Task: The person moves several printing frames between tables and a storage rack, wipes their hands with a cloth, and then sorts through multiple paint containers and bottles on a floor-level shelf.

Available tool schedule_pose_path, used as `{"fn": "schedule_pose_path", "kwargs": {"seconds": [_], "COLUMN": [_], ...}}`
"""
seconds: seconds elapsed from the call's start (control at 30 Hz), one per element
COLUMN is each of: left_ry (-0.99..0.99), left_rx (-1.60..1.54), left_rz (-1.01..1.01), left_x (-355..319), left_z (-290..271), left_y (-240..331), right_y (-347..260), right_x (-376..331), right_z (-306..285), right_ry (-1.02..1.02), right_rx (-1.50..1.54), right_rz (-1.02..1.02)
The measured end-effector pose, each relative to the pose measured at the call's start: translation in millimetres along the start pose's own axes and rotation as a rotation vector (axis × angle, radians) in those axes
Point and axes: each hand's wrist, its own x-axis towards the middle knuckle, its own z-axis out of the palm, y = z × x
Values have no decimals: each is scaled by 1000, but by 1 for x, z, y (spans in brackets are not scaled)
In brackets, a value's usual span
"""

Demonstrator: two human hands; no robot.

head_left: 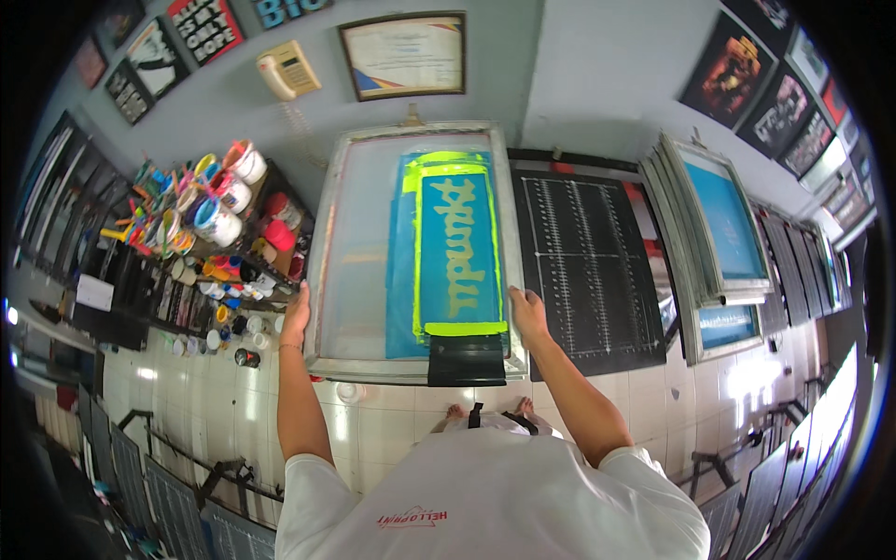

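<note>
In front of me is a screen-printing frame (322, 233), a pale rim around a mesh with a blue stencil panel (396, 280). Bright yellow-green ink (420, 243) borders the stencil's sideways lettering. A black rectangular piece (467, 362), perhaps a squeegee, lies over the frame's near edge with a yellow-green band along its far side. My left hand (295, 319) grips the frame's left side near the front corner. On the opposite side, my right hand (529, 315) is closed around the right rim. Most fingertips are hidden by the frame.
Right of the frame lies a black printing board (593, 261) with white markings. Beyond it, several screen frames (723, 224) lean together. Paint tubs (217, 221) and bottles crowd a shelf at left. A telephone (289, 70) and a framed certificate (406, 56) hang on the wall.
</note>
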Motion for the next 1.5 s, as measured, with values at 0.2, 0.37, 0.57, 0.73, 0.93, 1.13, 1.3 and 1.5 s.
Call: {"fn": "schedule_pose_path", "kwargs": {"seconds": [0.2,0.37,0.57,0.73,0.93,1.13,1.3,1.5], "left_ry": [93,131,286,223,1266,527,601,915], "left_rx": [191,252,223,209,-743,-1174,-1412,-1645], "left_rz": [16,49,68,180,44,287,493,441], "left_x": [5,-4,-50,-167,-393,-436,-423,-433], "left_z": [-22,15,-13,-111,-101,-37,-99,-212], "left_y": [-44,-6,-3,18,-44,-30,-62,-121], "right_y": [-5,15,-2,-57,-135,-156,-107,-74], "right_x": [-1,36,12,-24,-86,-187,-244,-367], "right_z": [8,-16,-10,-16,58,186,309,433], "right_ry": [-112,-224,-231,-319,-479,-848,-1126,-1269], "right_rx": [-56,59,-105,-106,-119,160,151,97], "right_rz": [-65,-141,-247,-300,-298,-126,-186,-221]}}
